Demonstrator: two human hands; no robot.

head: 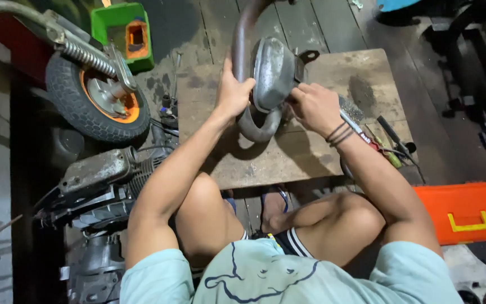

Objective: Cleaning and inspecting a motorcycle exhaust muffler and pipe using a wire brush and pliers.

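Sitting over a low wooden worktop (310,163), you are holding a rusty exhaust pipe (254,121) with a dull grey heat shield (274,70) on it, stood up over the middle of the board toward its far edge. Your left hand (233,93) is wrapping around the curved pipe just left of the shield, the fingers (247,84) curling closed over the tube and pressing against the shield's left rim. Your right hand (314,107) is working at the shield's right side, the fingers bunched tight around a slim metal tool (351,121) whose shaft is running back across your wrist toward the right edge of the worktop; its tip is hidden between your knuckles and the shield. The pipe's lower bend is resting on the board between your two hands, and its upper end is rising out of view past the far edge.

A few hand tools (392,143) are lying at the near right corner of the worktop. An orange toolbox (468,211) is sitting on the floor to the right, and off the left edge a small wheel (94,98), a green tray (122,34) and an engine block (97,180) are lying.
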